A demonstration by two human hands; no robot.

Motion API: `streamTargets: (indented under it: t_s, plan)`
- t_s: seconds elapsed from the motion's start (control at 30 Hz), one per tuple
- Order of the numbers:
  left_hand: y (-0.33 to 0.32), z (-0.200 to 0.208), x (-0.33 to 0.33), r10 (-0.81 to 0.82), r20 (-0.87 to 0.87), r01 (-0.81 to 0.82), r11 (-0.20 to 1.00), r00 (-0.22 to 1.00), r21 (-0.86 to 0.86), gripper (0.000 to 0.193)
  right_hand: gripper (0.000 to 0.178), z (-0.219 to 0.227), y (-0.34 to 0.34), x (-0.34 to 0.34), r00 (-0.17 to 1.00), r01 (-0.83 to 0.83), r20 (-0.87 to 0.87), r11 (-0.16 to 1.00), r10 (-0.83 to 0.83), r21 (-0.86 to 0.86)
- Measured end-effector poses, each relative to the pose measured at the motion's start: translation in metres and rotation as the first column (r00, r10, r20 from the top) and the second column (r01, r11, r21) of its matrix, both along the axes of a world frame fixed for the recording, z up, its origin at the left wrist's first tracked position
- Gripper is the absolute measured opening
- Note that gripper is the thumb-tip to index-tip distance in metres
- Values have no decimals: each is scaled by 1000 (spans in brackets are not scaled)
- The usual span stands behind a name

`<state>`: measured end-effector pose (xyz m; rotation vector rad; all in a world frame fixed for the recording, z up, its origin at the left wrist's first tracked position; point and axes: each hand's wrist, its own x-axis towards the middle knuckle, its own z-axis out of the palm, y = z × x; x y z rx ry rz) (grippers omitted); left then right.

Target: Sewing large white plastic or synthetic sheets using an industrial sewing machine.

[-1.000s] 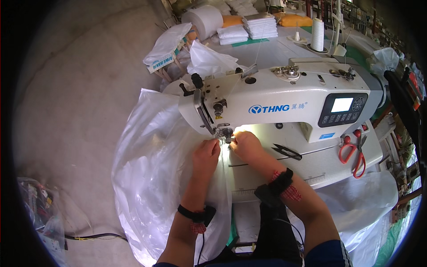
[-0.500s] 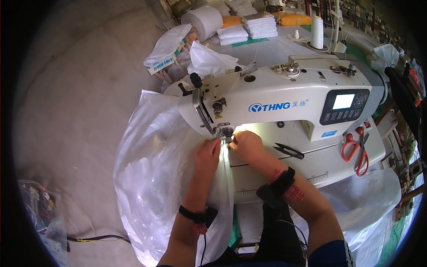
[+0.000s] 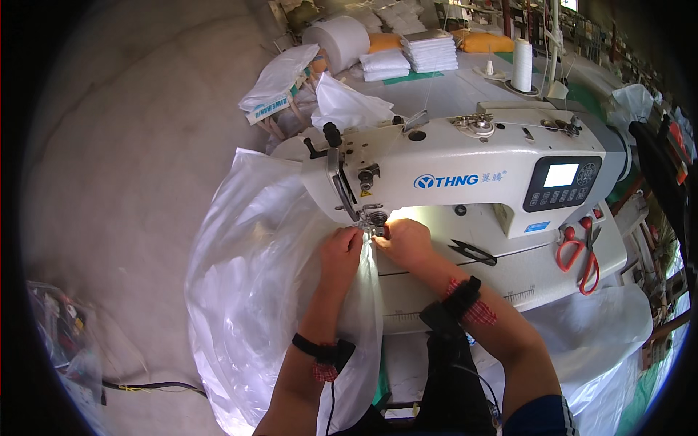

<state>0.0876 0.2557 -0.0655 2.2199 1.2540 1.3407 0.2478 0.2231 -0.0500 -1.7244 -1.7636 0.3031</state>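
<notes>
A white sewing machine [image 3: 451,160] stands before me with its lamp lit by the needle. Under its needle end runs the gathered edge of a large translucent plastic sheet [image 3: 254,261], which drapes down to the left. My left hand [image 3: 342,254] is closed on that plastic just left of the presser foot. On the other side my right hand [image 3: 405,242] is closed, thumb and fingers pinched close to the foot. What lies between its fingertips is partly hidden, though the bunched plastic passes right there. Both forearms wear black straps over red checked cloth.
Black thread snips [image 3: 472,252] and red-handled scissors [image 3: 579,258] lie on the machine bed to the right. Behind stand a thread cone [image 3: 522,65], a white roll [image 3: 336,43] and folded white stacks [image 3: 429,52]. A black cable [image 3: 156,385] crosses the floor at left.
The whole view has shifted slightly, so the machine appears a little lower and to the right. Both hands keep their places beside the presser foot, still closed.
</notes>
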Motion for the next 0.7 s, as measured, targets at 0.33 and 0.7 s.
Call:
streamTargets:
  t_s: [0.33, 0.7]
  plan:
    - [-4, 1, 2, -30, 54, 30, 999, 998, 11, 10, 25, 11, -5, -5, 996, 8, 91, 1000, -8, -7]
    - [-3, 5, 3, -30, 40, 27, 997, 999, 67, 7, 30, 9, -5, -6, 995, 49, 90, 999, -49, 2]
